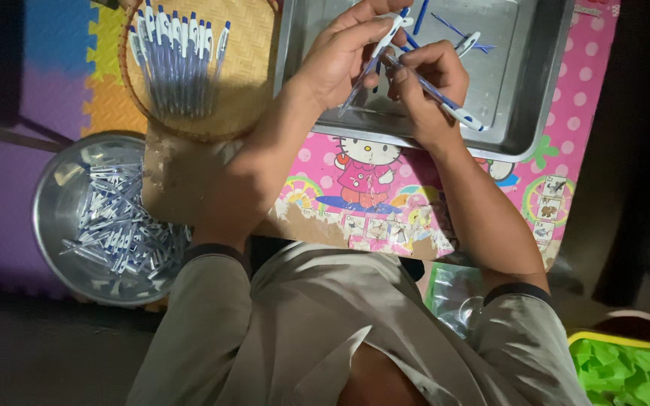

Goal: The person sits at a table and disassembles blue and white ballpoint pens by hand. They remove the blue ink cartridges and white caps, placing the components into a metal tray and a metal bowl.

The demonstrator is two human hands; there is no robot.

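the left hand [344, 56] had its fingers closed around a white and blue pen [376, 54], held slanting with its tip end up by the thumb. the right hand [423, 83] was pinched shut on a second pen [445, 105], which ran down and to the right past the wrist. the two pens met between the hands, just above the near rim of a shallow metal tray [524, 98]. both hands hovered over that tray, and whether the pens were actually touching could not be made out.

inside the tray lay a few loose blue refills and a white pen part [469, 41], partly hidden behind the right hand's knuckles. the tray sat on a small table [415, 195] covered in a pink cartoon print with worn edges. to the left on the table stood a round woven basket [246, 83] with a row of finished pens [178, 64] lying side by side. lower left, off the table, a metal bowl [54, 225] held a heap of pale pen barrels [122, 229], too jumbled to count. a yellow bin with green stuff [630, 368] was cut off at the lower right corner. the surroundings were dark and hard to read.
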